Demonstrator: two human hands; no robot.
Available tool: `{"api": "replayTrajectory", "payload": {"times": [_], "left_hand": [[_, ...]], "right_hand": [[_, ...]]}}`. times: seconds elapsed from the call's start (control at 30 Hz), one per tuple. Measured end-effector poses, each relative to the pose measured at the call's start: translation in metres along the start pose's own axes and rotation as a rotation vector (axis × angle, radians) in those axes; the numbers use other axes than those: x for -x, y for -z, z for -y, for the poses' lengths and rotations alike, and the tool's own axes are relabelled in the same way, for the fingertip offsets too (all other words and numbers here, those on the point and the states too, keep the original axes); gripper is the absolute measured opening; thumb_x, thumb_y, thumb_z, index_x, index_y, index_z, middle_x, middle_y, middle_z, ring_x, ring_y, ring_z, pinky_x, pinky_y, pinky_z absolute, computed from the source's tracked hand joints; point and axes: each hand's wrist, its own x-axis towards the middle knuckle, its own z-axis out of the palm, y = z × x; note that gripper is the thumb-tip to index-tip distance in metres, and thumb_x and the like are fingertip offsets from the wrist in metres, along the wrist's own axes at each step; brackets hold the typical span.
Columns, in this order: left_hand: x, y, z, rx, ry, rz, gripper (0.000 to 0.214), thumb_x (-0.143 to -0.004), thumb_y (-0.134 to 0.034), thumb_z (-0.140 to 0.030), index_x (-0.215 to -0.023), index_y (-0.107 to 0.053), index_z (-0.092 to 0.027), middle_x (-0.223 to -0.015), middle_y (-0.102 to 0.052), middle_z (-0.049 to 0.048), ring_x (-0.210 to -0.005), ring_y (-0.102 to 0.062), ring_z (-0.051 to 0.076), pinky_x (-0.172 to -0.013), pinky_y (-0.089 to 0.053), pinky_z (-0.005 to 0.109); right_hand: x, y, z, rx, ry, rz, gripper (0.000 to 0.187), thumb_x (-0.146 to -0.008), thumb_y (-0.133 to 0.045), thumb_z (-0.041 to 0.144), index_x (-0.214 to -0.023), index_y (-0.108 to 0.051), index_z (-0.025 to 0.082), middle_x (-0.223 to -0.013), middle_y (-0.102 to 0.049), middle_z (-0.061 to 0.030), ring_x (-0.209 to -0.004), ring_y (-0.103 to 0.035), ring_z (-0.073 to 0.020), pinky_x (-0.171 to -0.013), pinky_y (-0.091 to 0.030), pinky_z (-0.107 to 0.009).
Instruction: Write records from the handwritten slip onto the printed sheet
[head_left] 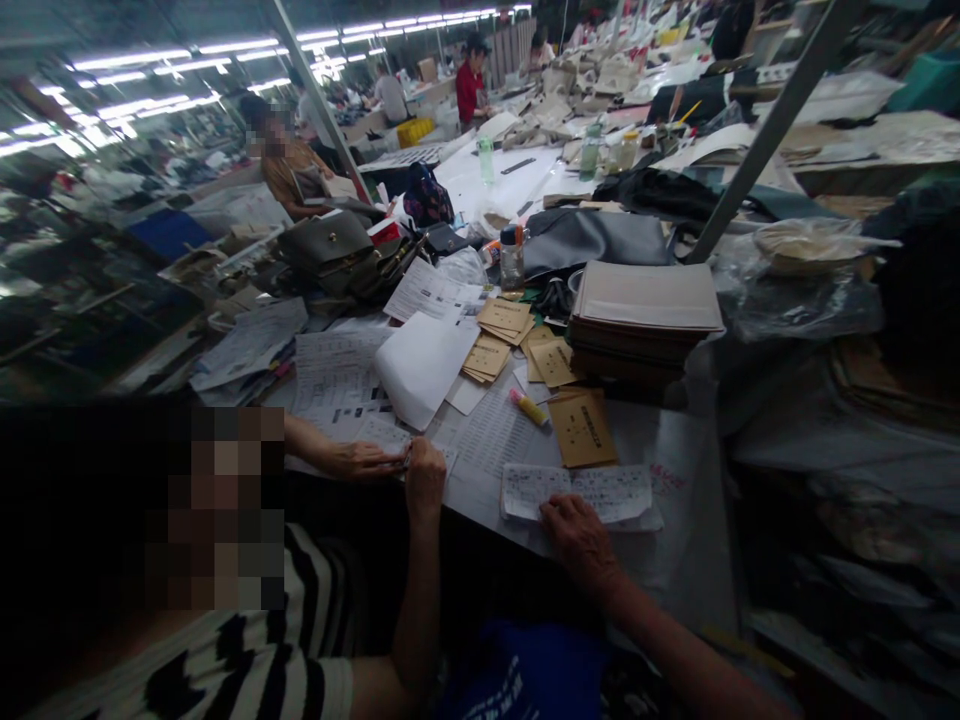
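My right hand (581, 537) reaches in from the lower right. Its curled fingers close on the lower edge of a handwritten paper slip (600, 493), which lies over other paper at the table's front edge. Just beyond the slip is a brown printed envelope (582, 430). A small glue stick (529, 407) with a pink cap and yellow label lies to the left of that envelope. My left hand is out of view.
At left, a co-worker in a striped top (315, 610) has both hands (425, 470) over papers. Small envelopes (487, 357), a white sheet (424, 370), a stack of flat panels (646, 300) and a dark bag (330, 250) cover the table. A slanted metal post (772, 140) rises at right.
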Motion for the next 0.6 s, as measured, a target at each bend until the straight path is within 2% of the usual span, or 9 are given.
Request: {"api": "replayTrajectory", "payload": {"times": [0.17,0.3,0.4,0.5,0.6], "left_hand": [[-0.0008,-0.01,-0.0014,0.011,-0.017,0.016,0.034,-0.086,-0.043,0.0,-0.091,-0.071,-0.018,-0.086,-0.063,0.0156,-0.092,-0.054,0.034,-0.087,-0.039,0.048],[-0.0005,-0.0103,-0.0015,0.012,0.004,0.001,0.037,-0.086,-0.041,-0.001,-0.092,-0.071,-0.021,-0.09,-0.063,0.0146,-0.096,-0.054,0.033,-0.09,-0.039,0.049],[-0.0006,-0.0083,-0.0008,0.042,-0.003,0.014,0.034,-0.086,-0.042,0.0,-0.093,-0.071,-0.017,-0.089,-0.063,0.016,-0.096,-0.054,0.034,-0.089,-0.039,0.049],[-0.0004,-0.0062,-0.0001,0.138,0.036,0.004,0.037,-0.086,-0.041,0.001,-0.094,-0.072,-0.019,-0.09,-0.063,0.0164,-0.097,-0.054,0.034,-0.089,-0.038,0.048],[0.0008,-0.0046,-0.0004,0.134,0.038,0.017,0.041,-0.087,-0.037,0.001,-0.094,-0.071,-0.02,-0.091,-0.063,0.0152,-0.097,-0.053,0.033,-0.089,-0.039,0.046]], "right_hand": [[-0.0027,0.0032,-0.001,-0.045,0.016,0.035,0.017,-0.086,-0.056,0.002,-0.091,-0.063,0.017,-0.088,-0.061,-0.0057,-0.083,-0.052,-0.0217,-0.074,-0.044,-0.032],[-0.0024,0.0003,0.0001,-0.054,-0.013,0.021,0.016,-0.09,-0.053,0.009,-0.08,-0.06,0.019,-0.081,-0.059,-0.0047,-0.078,-0.051,-0.0212,-0.071,-0.04,-0.032],[-0.0019,-0.0025,0.0018,-0.035,-0.031,0.008,0.018,-0.092,-0.049,0.011,-0.079,-0.058,0.019,-0.08,-0.058,-0.005,-0.077,-0.051,-0.0211,-0.071,-0.039,-0.032],[-0.0029,-0.0033,0.0029,-0.044,-0.065,-0.034,0.019,-0.095,-0.045,0.013,-0.08,-0.056,0.019,-0.08,-0.057,-0.0045,-0.076,-0.052,-0.02,-0.072,-0.04,-0.031],[-0.0047,-0.0024,0.0021,-0.074,-0.137,-0.089,0.021,-0.098,-0.04,0.016,-0.082,-0.054,0.019,-0.08,-0.056,-0.0042,-0.072,-0.053,-0.0177,-0.068,-0.042,-0.028]]}}
